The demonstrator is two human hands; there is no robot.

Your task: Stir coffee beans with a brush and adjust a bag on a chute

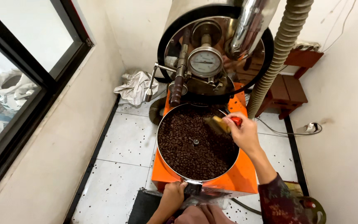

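Red-handled brush (222, 123) in right grip (243, 132) (over roasted beans (187, 145))

Bare left hand (171, 196), right hand (245, 133), dark red patterned sleeve (279, 203)

White tiled floor (121, 145), cream walls (50, 166), black-framed window (25, 70) left.

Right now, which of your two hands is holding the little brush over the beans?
The right hand, raised over the bean tray, grips the red-handled brush. The left hand rests at the tray's near edge.
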